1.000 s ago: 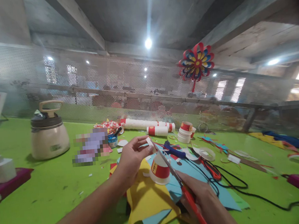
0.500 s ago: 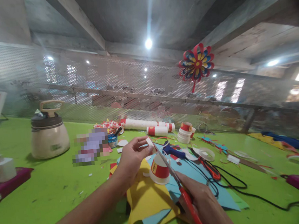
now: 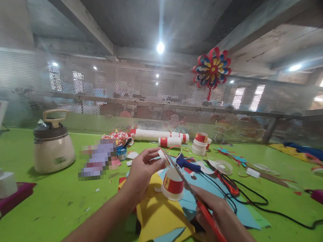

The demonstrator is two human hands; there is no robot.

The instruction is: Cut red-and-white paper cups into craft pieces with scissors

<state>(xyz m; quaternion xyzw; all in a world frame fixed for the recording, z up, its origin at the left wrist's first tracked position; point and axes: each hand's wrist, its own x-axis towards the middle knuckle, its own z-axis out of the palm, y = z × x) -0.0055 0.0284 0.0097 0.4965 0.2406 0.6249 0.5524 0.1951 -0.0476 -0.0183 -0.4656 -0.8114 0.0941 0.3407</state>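
My left hand (image 3: pixel 146 170) pinches a small white paper strip (image 3: pixel 161 155) between thumb and fingers. In my right hand (image 3: pixel 216 211) are red-handled scissors (image 3: pixel 206 213), their blades slanting up and left to the strip's edge. A thin curling offcut (image 3: pixel 178 151) with a red edge hangs by the blade tips. Below the blades, a red and white paper cup (image 3: pixel 173 184) rests upside down on sheets of yellow paper (image 3: pixel 159 216) and light blue paper (image 3: pixel 244 212). How far the blades are parted is hard to make out.
A blue glue gun (image 3: pixel 188 164) with a black cord lies right of the cup, beside another red-handled tool (image 3: pixel 229 183). Behind are stacked paper cups (image 3: pixel 200 144) and a long cup stack (image 3: pixel 151 134). A beige kettle (image 3: pixel 53 146) stands left on the green table (image 3: pixel 58 207).
The scissors have shifted slightly right, and a thin curled offcut now stands out beside the blade tips. My left hand stays nearly still with the strip.
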